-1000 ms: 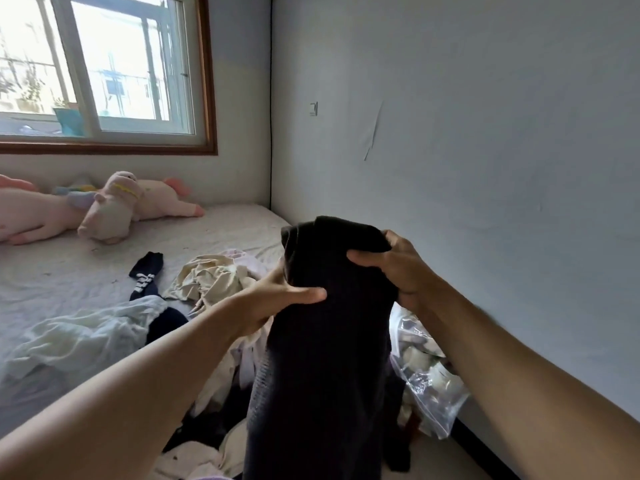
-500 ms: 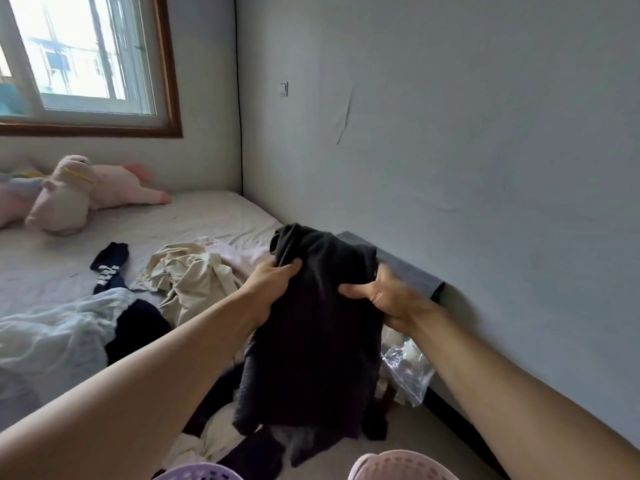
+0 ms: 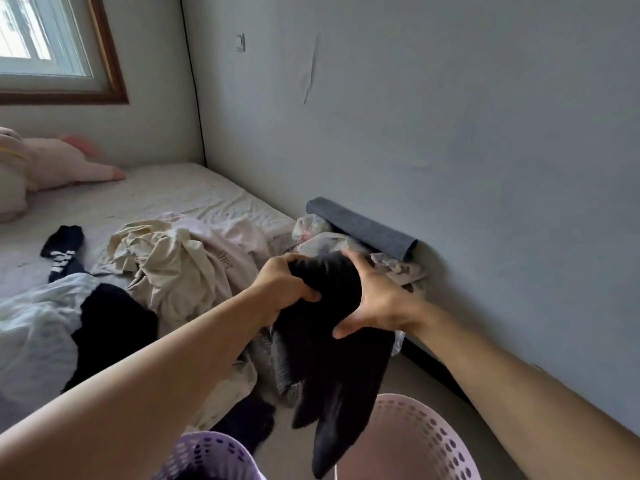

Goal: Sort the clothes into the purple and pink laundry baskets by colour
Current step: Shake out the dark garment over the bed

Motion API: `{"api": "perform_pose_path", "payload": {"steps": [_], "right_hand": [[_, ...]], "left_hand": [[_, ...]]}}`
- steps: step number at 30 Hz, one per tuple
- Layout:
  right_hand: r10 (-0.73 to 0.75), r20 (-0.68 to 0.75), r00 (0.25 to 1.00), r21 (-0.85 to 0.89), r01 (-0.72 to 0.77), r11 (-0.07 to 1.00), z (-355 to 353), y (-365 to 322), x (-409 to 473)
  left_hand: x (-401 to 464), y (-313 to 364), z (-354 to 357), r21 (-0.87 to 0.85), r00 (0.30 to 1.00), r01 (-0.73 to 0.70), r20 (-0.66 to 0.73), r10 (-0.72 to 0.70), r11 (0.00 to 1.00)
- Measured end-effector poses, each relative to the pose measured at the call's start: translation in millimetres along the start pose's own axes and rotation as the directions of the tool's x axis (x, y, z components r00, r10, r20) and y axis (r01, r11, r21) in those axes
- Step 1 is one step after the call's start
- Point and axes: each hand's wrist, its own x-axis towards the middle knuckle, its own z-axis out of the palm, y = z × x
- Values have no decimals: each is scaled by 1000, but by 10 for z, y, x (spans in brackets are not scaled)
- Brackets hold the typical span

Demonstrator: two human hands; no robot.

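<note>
your left hand [image 3: 285,285] and right hand [image 3: 372,299] both clutch the bunched top of a black garment [image 3: 332,351], possibly a sweater; its blurred tail dangles between the purple basket [image 3: 207,459] and pink basket [image 3: 415,434], over the pink one's near rim.

We count two laundry baskets, one purple [image 3: 207,459] and one pink [image 3: 408,441], and one black sock [image 3: 62,252].

Both arms reach forward, left hand [image 3: 285,287] and right hand [image 3: 372,299] clenched.
</note>
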Motion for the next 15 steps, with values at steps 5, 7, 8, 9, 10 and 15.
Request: {"api": "perform_pose_path", "payload": {"steps": [5,7,8,9,10,15], "right_hand": [[84,-256,963,-181,-133,974,99,300,-162],[112,-311,944,-167,-170,971,149,521,-200],[135,-317,939,-148,-190,971,183,639,-216],[164,-316,934,-134,-215,967,215,754,-232],[192,-317,929,-126,-241,962,244,867,-249],[149,-370,917,-311,-274,910,293,1476,-304]], "left_hand": [[51,-107,381,243,992,-98,103,75,965],[80,-143,572,470,974,-198,192,120,860],[93,-170,675,553,968,-227,220,122,802],[108,-196,788,613,966,-235,236,110,754],[121,-215,899,658,966,-236,240,99,715],[289,-345,1505,814,950,-310,254,179,491]]}}
